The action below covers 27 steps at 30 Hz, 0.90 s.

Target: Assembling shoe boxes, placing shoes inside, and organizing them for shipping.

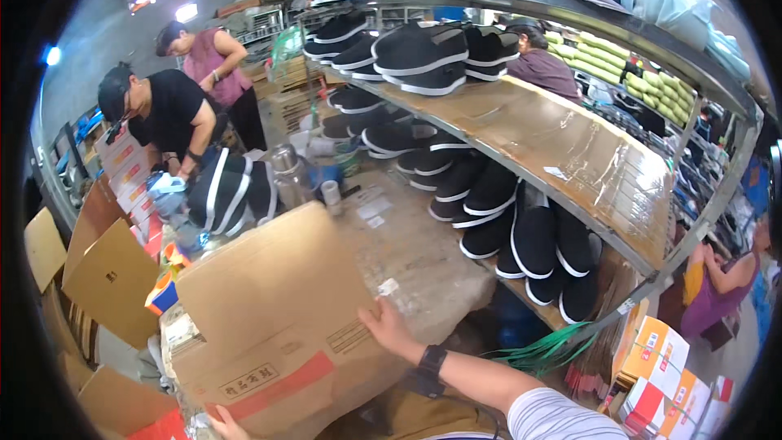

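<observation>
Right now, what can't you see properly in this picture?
In the head view:
- Your left hand: mostly cut off by the lower edge.
- The cardboard carton: its back is hidden by its front.
- A person behind the rack: lower body blocked by the shelf.
- Papers on the table: too small to read.

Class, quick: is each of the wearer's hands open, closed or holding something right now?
Left hand: at the lower edge of the cardboard box; mostly cut off, grip unclear.
Right hand: holding the box's right edge.
</observation>
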Tool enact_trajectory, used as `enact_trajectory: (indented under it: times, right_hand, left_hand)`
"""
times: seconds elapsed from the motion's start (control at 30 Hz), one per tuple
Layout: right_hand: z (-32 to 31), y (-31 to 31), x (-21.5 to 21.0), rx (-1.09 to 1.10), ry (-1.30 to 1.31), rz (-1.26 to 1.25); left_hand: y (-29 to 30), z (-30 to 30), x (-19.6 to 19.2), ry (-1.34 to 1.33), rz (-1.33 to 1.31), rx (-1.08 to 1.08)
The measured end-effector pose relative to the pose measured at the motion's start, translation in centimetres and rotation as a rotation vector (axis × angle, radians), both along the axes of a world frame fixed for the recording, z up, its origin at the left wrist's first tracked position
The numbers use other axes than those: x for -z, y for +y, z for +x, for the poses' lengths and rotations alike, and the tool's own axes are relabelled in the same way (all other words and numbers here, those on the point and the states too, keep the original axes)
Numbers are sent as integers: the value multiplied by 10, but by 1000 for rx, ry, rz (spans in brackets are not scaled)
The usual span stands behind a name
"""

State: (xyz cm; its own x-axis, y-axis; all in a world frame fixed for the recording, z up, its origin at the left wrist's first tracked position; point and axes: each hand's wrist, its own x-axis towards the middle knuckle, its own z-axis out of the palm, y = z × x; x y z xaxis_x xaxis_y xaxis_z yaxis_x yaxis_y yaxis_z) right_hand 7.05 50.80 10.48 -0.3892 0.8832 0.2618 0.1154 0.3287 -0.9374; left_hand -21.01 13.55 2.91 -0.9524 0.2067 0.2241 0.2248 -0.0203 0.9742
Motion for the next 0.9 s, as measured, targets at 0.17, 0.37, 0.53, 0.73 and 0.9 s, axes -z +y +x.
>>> enact_trajectory:
  times: [0.17, 0.37, 0.53, 0.73, 0.9]
  right_hand:
    - [40, -19, 42, -337, -145, -364]
    - [11, 11, 43, -188, -340, -221]
    - [17, 56, -21, -97, -378, 425]
    - [148, 22, -29, -634, -420, -246]
    - [288, -87, 41, -1144, -748, -759]
  left_hand:
    - [-35, 51, -35, -225, -201, 26]
    - [14, 41, -60, -237, -156, 168]
    - [17, 30, -70, 170, -637, 30]
    - [-68, 135, -103, 43, -1026, 1195]
    - [-75, 210, -54, -293, -1124, 1342]
